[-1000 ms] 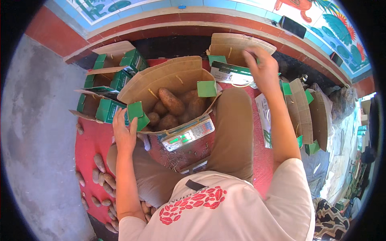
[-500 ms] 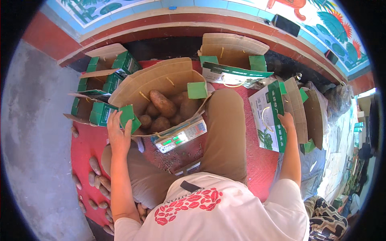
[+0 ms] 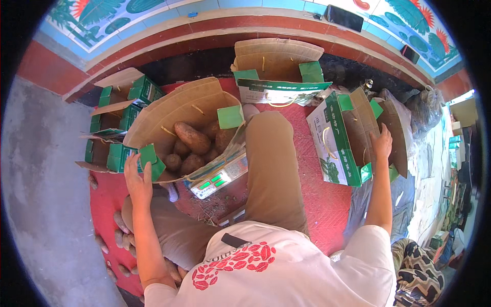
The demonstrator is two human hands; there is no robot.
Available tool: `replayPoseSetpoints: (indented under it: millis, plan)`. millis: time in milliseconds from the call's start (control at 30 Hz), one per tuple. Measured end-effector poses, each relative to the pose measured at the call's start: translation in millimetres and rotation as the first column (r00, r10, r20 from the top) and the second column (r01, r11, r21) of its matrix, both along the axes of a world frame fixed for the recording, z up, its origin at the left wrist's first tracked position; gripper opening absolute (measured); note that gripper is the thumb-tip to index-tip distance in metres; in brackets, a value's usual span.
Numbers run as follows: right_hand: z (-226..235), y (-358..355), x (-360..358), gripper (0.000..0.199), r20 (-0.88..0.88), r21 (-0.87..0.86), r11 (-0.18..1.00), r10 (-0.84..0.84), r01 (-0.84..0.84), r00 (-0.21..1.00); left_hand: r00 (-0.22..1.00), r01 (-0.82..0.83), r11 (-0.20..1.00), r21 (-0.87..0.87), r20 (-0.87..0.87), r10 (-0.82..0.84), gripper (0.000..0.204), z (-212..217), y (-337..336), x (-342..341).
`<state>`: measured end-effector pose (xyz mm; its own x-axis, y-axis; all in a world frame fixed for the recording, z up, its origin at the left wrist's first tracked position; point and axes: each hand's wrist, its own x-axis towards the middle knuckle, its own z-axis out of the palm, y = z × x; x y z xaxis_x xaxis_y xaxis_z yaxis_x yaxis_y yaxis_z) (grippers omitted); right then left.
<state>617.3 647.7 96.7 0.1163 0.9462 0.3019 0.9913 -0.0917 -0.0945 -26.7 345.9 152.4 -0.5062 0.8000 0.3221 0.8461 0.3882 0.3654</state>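
Note:
A cardboard box with green flaps stands between my knees, holding several large brown sweet-potato-like tubers. Its near side leans over a digital scale with lit green displays. My left hand rests against the box's left green flap, fingers stretched. To the right, a green-and-white box stands with its top open. Beside its brown back flap, my right hand reaches with fingers apart, near a second brown box behind it. Whether the fingertips touch cardboard is hard to tell.
Several open green boxes line the left, and another box stands by the wall. Loose tubers lie left of my leg on the red mat. A dark phone sits on the wall ledge. Plastic bags lie far right.
My right hand has let go of the green-and-white box's front edge and moved to its back flap. That box now stands more open. My left hand stays at the flap; the whole view has shifted.

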Motion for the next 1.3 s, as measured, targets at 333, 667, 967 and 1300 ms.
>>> replayPoseSetpoints:
  millis: [333, 667, 967, 1300]
  plan:
    - [-82, 69, 134, 0.044, -0.412, -0.547, 0.835, -0.215, -0.052, 0.885, 1.0, -0.011, 1.0, 0.023, 0.026, 0.01, 0.036, -7, -2, -4]
    - [-94, 73, 123, 0.033, -0.075, -0.413, 0.905, -0.151, 0.107, 0.986, 0.997, -0.072, 0.997, 0.004, -0.036, 0.072, 0.034, -2, -8, -6]
    - [-65, 0, 167, 0.033, 0.069, -0.284, 0.946, -0.143, 0.157, 0.987, 0.999, 0.021, 0.996, 0.088, -0.043, -0.017, 0.032, -9, 16, 8]
    - [106, -70, 143, 0.032, 0.254, 0.009, 0.999, -0.035, 0.034, 0.967, 0.999, 0.014, 0.986, 0.166, 0.026, -0.019, 0.034, -10, 27, 19]
